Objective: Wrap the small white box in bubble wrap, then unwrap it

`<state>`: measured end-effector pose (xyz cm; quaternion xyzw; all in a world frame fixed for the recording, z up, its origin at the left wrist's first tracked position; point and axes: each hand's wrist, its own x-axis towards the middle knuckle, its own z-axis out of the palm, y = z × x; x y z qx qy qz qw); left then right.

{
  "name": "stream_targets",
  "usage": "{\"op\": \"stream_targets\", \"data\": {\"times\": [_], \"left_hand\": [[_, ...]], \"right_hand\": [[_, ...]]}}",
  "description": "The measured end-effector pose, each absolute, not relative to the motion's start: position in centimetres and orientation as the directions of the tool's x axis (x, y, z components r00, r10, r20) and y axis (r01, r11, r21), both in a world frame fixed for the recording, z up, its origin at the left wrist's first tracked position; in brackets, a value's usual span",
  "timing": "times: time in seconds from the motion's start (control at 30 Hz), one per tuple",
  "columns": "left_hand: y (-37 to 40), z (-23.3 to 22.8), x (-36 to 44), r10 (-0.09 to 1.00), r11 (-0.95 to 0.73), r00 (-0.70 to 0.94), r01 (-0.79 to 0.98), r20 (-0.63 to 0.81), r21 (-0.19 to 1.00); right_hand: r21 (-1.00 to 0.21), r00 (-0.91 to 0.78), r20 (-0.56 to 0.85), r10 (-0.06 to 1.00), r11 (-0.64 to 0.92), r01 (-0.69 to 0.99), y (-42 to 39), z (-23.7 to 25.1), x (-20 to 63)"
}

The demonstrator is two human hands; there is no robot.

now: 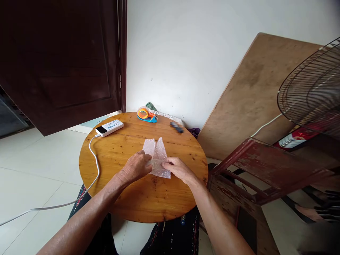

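A small piece of clear bubble wrap [160, 156] lies partly folded near the middle of the round wooden table [127, 203], with two flaps standing up at its far side. My left hand [138, 164] grips its left edge, fingers curled and knuckles up. At the right edge, my right hand [177, 168] pinches the wrap, thumb on top and the other fingers partly hidden under it. I cannot make out whether anything is wrapped inside.
A tape dispenser [147, 114] with orange core stands at the table's back. A white power bank [109, 128] with a white cable [97, 163] lies at left. A dark, blurred-out object [176, 127] rests back right. A wooden chair [255, 166] and a fan [313, 88] stand at right.
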<state>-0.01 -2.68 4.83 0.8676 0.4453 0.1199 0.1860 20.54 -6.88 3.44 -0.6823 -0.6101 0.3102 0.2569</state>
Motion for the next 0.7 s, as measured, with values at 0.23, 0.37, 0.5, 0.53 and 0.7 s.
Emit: {"op": "stream_targets", "data": {"times": [0.23, 0.37, 0.5, 0.53, 0.7], "left_hand": [[-2.9, 5.0, 0.2, 0.827, -0.523, 0.561, 0.746, 0.034, 0.412], [-3.2, 5.3, 0.3, 0.833, -0.517, 0.553, 0.756, 0.032, 0.401], [-3.1, 5.2, 0.4, 0.83, -0.52, 0.557, 0.755, 0.029, 0.4], [-3.1, 5.1, 0.5, 0.831, -0.518, 0.555, 0.756, 0.028, 0.4], [-3.0, 4.8, 0.8, 0.838, -0.504, 0.545, 0.761, 0.02, 0.408]], "right_hand": [[-0.693, 0.272, 0.007, 0.962, -0.192, 0.695, -6.4, 2.1, 18.3], [-0.625, 0.312, 0.069, 0.948, -0.202, 0.754, -6.1, 2.5, 16.9], [-0.706, 0.332, 0.064, 0.941, -0.193, 0.681, -5.9, 2.2, 16.8], [-0.769, 0.33, 0.04, 0.943, -0.182, 0.612, -5.9, 2.0, 16.9], [-0.939, 0.278, 0.019, 0.96, -0.078, 0.334, -5.9, 1.8, 16.6]]}}
